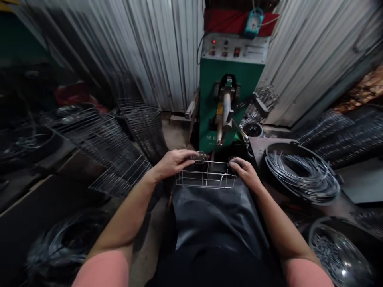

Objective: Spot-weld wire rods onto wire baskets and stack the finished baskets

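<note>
A small wire rack [206, 179] made of thin metal rods is held over my dark apron, close to my lap. My left hand [178, 161] pinches its upper left end, fingers closed. At the upper right end, my right hand [241, 169] grips the same rack between thumb and fingers. Just beyond the rack stands a green spot welder [206, 103], its metal electrode arm [226, 113] pointing toward me. A round shiny piece [201, 157] shows behind the rack beside my left fingertips; what it belongs to I cannot make out.
Stacked wire racks [104, 139] lean at the left. On the right, a round pan [279, 145] holds many cut wires, and a bowl [344, 255] holds small metal pieces. A wire bundle [66, 243] lies low at left. Corrugated metal sheeting [167, 52] stands behind the machine.
</note>
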`<state>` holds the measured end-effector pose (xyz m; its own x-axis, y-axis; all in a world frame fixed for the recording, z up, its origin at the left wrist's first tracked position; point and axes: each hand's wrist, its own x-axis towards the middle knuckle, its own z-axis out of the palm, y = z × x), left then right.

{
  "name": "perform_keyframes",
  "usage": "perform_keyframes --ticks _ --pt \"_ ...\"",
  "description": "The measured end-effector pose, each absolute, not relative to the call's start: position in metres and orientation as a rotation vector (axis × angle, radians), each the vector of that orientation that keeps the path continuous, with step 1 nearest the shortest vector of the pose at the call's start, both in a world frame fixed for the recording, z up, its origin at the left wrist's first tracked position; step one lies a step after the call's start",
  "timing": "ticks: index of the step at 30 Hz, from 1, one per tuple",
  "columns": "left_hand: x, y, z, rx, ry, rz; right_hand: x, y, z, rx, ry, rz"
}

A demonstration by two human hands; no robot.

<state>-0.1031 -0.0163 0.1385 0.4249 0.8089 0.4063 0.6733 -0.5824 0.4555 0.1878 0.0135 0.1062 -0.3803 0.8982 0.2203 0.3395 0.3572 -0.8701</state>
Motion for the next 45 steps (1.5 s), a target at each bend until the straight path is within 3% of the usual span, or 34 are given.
perform_keyframes --ticks 5,13,18,23,26,34,45 --pt "-0.071 -0.02 0.105 1.94 1.745 1.503 0.204 0.023 0.084 -1.235 -1.489 0.829" --pt "0.001 -0.027 0.039 1.027 1.461 1.529 0.173 0.009 0.055 -1.251 -1.294 0.758" --pt "0.015 -0.007 0.034 0.961 1.522 1.595 0.207 0.014 0.025 -1.181 -1.744 0.878" --pt "0.013 -0.008 0.022 1.052 1.647 1.387 0.339 0.069 0.027 -2.195 -1.754 0.438" --pt "0.019 -0.01 0.026 1.078 1.702 1.317 0.408 0.1 0.025 -2.467 -1.682 0.377" --pt "0.033 -0.006 0.04 1.097 1.675 1.222 0.465 0.121 -0.002 -2.639 -1.801 0.409" --pt "0.032 -0.013 0.043 1.13 1.683 1.196 0.481 0.063 0.011 -2.464 -2.124 0.089"
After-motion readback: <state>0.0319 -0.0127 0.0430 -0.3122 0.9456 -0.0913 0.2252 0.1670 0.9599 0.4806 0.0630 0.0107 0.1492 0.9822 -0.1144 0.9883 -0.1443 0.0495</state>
